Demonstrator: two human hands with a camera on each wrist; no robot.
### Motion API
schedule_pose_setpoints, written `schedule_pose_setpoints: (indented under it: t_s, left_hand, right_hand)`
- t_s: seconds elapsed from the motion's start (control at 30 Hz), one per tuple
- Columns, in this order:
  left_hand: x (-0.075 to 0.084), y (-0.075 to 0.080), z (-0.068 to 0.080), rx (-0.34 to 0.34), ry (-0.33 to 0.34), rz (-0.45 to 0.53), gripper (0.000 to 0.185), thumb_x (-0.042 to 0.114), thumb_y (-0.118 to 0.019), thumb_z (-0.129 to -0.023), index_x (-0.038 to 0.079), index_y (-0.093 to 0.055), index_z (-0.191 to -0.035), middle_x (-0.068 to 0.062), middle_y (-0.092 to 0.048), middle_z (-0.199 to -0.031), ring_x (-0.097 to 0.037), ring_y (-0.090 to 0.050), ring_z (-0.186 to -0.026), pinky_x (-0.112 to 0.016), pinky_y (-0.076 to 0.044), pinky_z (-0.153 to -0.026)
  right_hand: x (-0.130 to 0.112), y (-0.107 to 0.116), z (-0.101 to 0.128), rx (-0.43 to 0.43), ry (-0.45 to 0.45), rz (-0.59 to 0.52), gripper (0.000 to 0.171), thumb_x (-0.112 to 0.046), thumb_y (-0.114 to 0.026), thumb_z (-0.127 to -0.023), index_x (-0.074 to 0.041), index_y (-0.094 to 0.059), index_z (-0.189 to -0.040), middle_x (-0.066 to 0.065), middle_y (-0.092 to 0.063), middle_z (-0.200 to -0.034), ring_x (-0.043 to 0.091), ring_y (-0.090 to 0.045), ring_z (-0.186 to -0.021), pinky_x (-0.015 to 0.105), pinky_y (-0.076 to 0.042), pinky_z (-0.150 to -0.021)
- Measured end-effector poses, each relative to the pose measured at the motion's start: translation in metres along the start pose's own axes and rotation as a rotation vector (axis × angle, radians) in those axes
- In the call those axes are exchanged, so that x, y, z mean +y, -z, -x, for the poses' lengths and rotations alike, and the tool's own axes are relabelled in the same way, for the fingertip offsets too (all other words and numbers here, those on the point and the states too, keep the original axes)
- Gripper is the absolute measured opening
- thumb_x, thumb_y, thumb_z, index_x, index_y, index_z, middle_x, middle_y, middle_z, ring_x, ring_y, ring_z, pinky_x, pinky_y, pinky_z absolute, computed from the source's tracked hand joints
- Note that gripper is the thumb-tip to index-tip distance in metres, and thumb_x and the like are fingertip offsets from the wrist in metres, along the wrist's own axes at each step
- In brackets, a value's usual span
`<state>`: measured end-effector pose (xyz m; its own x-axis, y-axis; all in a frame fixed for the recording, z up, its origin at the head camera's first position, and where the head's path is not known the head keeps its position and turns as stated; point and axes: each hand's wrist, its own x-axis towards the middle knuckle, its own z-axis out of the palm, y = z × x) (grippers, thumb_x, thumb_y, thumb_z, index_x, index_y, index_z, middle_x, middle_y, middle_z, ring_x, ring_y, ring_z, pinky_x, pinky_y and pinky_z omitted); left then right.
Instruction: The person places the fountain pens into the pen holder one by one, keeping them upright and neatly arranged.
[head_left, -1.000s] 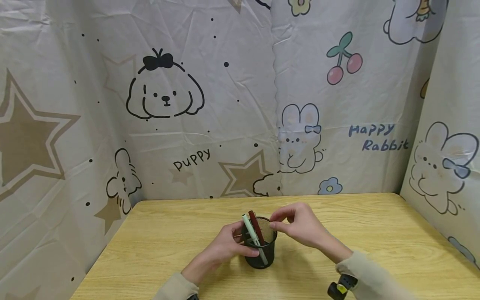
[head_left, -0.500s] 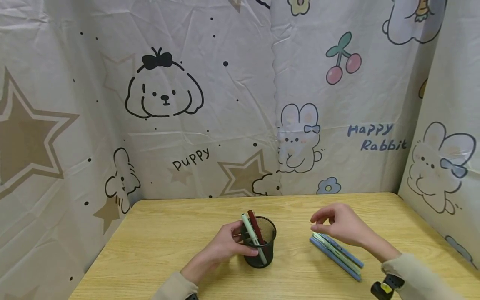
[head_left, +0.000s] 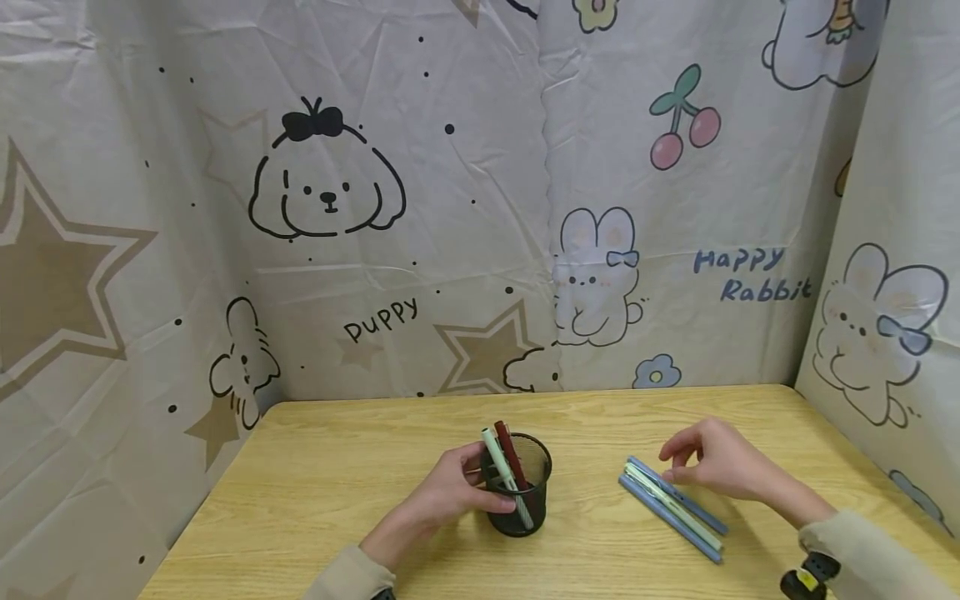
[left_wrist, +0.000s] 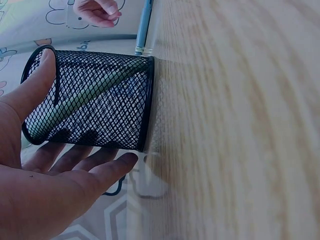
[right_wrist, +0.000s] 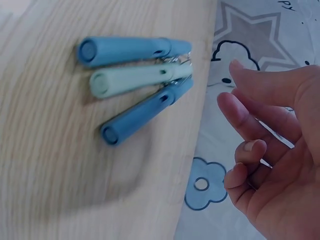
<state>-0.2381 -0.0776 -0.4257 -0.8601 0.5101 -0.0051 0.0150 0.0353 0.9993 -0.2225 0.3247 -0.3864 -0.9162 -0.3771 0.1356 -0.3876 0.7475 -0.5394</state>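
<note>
In the head view, my left hand [head_left: 442,493] grips a black mesh pen holder [head_left: 535,510] standing on the table. Its thumb lies along the holder's near side, and the left wrist view shows the other fingers round the opposite side. A pale green pen [head_left: 493,447] and a dark red pen [head_left: 511,454] lean in the holder, tops above the rim. My right hand [head_left: 726,463] hangs over the table with loosely bent fingers, holding nothing. Just below and left of it lie a light blue pen [right_wrist: 130,50], a mint green pen [right_wrist: 132,81] and a darker blue pen [right_wrist: 142,114], side by side.
The light wood table [head_left: 360,467] ends at a hanging cloth [head_left: 450,250] printed with cartoon animals and stars, which also runs along both sides. A black strap with a small device [head_left: 810,575] sits on the right wrist.
My right hand has left the pen holder's rim and moved right, over the pens on the table. Those pens, hidden behind the right arm before, now show. My left hand stays on the holder.
</note>
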Motion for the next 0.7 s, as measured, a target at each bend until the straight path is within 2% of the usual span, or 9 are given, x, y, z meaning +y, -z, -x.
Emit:
schedule_pose_setpoints:
  t_s: [0.3,0.7]
  left_hand:
    - [-0.001,0.001,-0.001,-0.009,-0.015,0.032,0.079,-0.011,-0.087,-0.078,-0.004,-0.053,-0.149,-0.013,-0.070,-0.131,-0.031,-0.066,-0.123,-0.040,-0.053,-0.106]
    - [0.000,0.000,-0.001,0.000,-0.013,0.015,0.077,-0.010,-0.088,-0.078,-0.003,-0.055,-0.147,-0.011,-0.070,-0.129,-0.030,-0.066,-0.122,-0.041,-0.052,-0.106]
  right_hand:
    - [0.015,-0.001,0.004,-0.039,-0.005,-0.028,0.021,-0.014,-0.090,-0.082,-0.005,-0.080,-0.098,-0.010,-0.067,-0.074,0.010,-0.053,-0.064,0.025,-0.041,-0.055]
    - [0.026,-0.004,0.005,-0.080,-0.031,-0.038,0.022,-0.011,-0.090,-0.080,-0.004,-0.080,-0.098,-0.008,-0.065,-0.072,0.011,-0.053,-0.068,0.025,-0.040,-0.058]
